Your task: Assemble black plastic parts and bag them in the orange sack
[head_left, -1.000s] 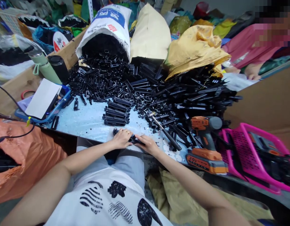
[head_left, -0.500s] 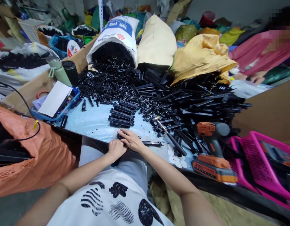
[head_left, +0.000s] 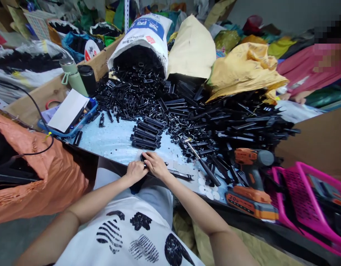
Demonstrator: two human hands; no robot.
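Observation:
At the table's front edge, my left hand point(head_left: 135, 171) is closed against the near end of a black plastic part point(head_left: 143, 157). My right hand point(head_left: 157, 165) lies across the same part, its fingers curled over it, so most of the part is hidden. Just right of my right hand, a long, narrow black piece point(head_left: 181, 175) lies on the table edge. Beyond my hands, several black assembled parts point(head_left: 146, 133) lie side by side in a row on the light blue tabletop point(head_left: 112, 136). A hammer point(head_left: 201, 162) rests to the right.
Black plastic pieces point(head_left: 187, 96) and small screws or pins are heaped across the back. An orange cordless drill point(head_left: 250, 181) stands at right beside a pink basket point(head_left: 306, 199). A blue tray point(head_left: 67, 135) and green bottle point(head_left: 74, 77) are at left. Another person's sleeve point(head_left: 303, 70) shows far right.
The view has shifted slightly, moving the table's contents a little to the right. Both hands stay together on the black part, with only small finger movement.

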